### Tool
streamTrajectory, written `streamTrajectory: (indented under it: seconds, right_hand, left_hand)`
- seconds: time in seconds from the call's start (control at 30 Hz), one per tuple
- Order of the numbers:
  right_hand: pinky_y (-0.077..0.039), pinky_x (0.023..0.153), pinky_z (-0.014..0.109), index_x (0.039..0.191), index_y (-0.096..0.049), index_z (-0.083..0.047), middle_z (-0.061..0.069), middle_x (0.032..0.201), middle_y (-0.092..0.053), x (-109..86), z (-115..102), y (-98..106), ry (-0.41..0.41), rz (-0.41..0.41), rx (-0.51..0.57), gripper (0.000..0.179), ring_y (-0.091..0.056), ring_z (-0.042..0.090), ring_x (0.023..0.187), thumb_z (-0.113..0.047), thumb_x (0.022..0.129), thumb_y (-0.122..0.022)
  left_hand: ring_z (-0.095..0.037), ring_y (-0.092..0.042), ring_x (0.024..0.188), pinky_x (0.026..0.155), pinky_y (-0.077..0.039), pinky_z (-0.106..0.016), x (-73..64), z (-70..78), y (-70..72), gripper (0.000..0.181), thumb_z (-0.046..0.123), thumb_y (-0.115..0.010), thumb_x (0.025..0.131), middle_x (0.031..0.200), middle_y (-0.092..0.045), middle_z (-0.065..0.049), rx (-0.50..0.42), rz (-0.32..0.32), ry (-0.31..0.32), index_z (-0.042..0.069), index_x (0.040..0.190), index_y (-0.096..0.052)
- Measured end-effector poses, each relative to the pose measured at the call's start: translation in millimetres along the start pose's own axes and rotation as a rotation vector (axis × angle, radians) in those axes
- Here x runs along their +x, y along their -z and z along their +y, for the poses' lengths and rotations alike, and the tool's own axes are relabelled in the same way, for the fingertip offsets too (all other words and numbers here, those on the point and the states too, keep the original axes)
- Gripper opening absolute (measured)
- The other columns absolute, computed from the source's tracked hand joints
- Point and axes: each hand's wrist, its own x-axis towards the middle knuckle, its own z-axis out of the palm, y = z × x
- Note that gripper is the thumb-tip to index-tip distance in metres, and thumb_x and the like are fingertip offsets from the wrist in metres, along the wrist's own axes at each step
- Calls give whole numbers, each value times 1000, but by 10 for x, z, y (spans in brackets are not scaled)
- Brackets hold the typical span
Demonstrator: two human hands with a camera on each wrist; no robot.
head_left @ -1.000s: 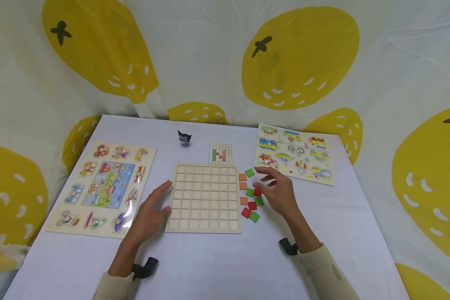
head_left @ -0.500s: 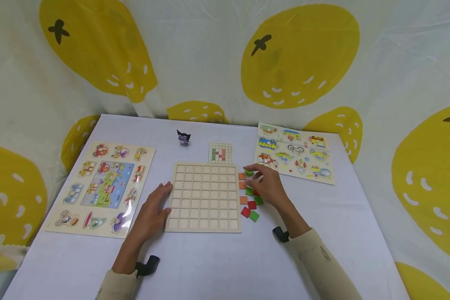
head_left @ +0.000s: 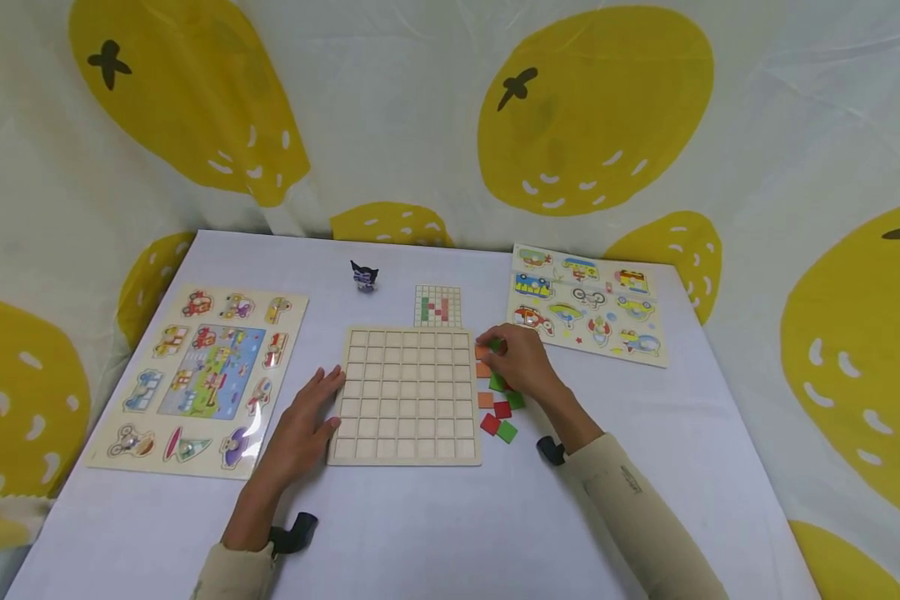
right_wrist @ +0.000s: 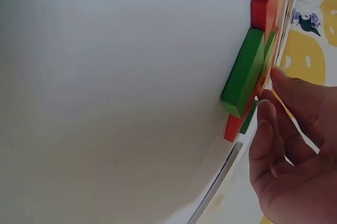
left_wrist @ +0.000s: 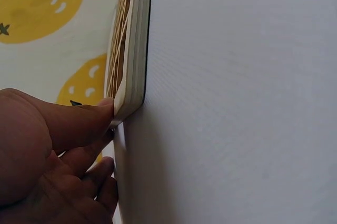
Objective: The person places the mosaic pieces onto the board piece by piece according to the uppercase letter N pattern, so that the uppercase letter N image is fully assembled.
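Bare right hand: we are finding it further left than in the earlier frame, its fingertips now reaching close to the square grid board of pale wood; we are seeing its thumb and fingers bending around the far end of the tile group, though we cannot tell whether they are pinching anything
Bare left hand: we are noticing no clear shift; its fingers are lying loose, its thumb is touching the board's left edge, and it is clasping nothing
Loose tiles: we are seeing orange square tiles, green square tiles and red square tiles lying close together just right of the board, on the white covered table; the right hand is partly hiding the farthest ones
Tile feel: we are judging them light, rigid and probably wooden; we are expecting little fragility, but perhaps some slipperiness on the smooth faces
Tile grip: we are favouring thumb and forefinger on opposite side edges; the right wrist view is showing sides thick enough to catch, while crowding neighbours may be blocking some edges
Board feel: we are judging it stiff and fairly light, possibly sliding when pushed; we are favouring a steadying touch along its rim
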Motion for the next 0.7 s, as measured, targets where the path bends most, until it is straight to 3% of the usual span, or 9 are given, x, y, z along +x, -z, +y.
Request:
streamTrajectory:
  seconds: [0.2,0.4,0.7]
  right_hand:
    - [-51,77,32,112,-82,-11,6,110,-74,61,-21,-12,36,5,-48,20,-60,23,91,-10,92,-82]
    - [-49,76,34,110,-83,-13,5,100,-68,86,-35,-14,1,10,-78,21,-57,23,90,-12,90,-85]
    - [-48,70,34,98,-77,-17,2,89,-66,40,-56,3,19,64,-35,13,-57,22,82,-19,90,-86]
  left_hand:
    - [-38,-16,166,132,-17,-65,2,-6,2,73,-9,-65,96,175,-34,-10,-6,-2,-6,8,164,-41]
    - [-37,-16,167,132,-16,-64,7,-12,0,73,-9,-64,97,175,-33,-9,-9,-5,-5,8,164,-40]
    - [-38,-16,166,132,-17,-65,3,-27,0,73,-8,-64,97,175,-33,-9,-10,-5,-17,8,164,-40]
